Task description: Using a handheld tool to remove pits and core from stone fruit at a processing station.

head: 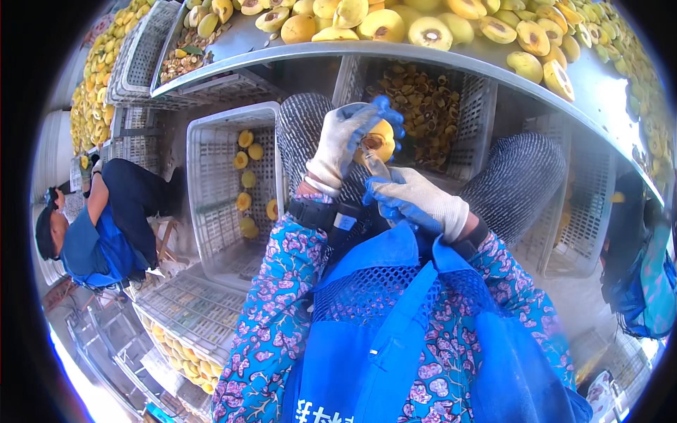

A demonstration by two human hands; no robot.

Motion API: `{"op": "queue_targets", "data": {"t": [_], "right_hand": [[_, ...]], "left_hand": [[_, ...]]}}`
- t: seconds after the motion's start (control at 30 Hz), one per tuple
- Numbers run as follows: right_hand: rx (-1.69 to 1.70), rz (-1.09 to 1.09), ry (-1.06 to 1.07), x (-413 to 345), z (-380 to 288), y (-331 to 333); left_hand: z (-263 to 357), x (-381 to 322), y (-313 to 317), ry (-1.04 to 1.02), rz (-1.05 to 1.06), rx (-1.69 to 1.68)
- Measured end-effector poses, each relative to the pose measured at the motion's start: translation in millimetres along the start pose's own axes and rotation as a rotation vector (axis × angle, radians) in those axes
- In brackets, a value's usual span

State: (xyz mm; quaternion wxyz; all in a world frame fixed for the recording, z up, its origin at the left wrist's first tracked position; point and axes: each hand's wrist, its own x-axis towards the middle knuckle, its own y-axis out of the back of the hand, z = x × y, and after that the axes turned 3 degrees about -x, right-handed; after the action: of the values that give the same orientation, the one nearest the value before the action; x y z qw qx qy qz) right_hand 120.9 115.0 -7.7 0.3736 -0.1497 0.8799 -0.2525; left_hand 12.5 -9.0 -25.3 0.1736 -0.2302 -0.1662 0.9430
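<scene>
My left hand (351,135), in a white glove with blue-coated fingers, holds a yellow-orange halved stone fruit (382,138) above my knees, its cut face with a brown hollow toward me. My right hand (412,196), gloved the same way, grips a small hand tool (374,163) whose tip touches the fruit's centre. The handle lies mostly hidden in my fingers, so its exact kind cannot be told. Below and beyond my hands, a plastic crate (478,127) holds many brown fruit stones or scraps (418,108).
A metal worktable (370,48) piled with halved fruit (431,33) curves ahead. At left, a grey crate (193,174) contains several fruit halves (248,178); a covered crate (185,312) sits nearer. Another crate (587,201) stands right. People sit at left (106,227) and far right (642,280).
</scene>
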Motion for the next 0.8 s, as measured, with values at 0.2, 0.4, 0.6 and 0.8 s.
{"op": "queue_targets", "data": {"t": [0.2,0.4,0.6,0.8], "right_hand": [[0.675,-0.538,-0.115,8.3,10.5,23.0],[0.803,-0.605,0.147,-6.9,3.5,30.8],[-1.146,0.708,0.193,21.1,17.7,73.0],[-0.940,0.570,0.181,21.6,12.1,51.7]], "left_hand": [[7.3,4.8,-3.7,0.080,-0.179,-0.027],[41.7,-8.4,9.7,-0.445,-0.068,0.129],[86.1,-35.0,108.1,-0.515,0.610,0.463],[144.8,19.0,101.5,-0.642,0.714,1.099]]}}
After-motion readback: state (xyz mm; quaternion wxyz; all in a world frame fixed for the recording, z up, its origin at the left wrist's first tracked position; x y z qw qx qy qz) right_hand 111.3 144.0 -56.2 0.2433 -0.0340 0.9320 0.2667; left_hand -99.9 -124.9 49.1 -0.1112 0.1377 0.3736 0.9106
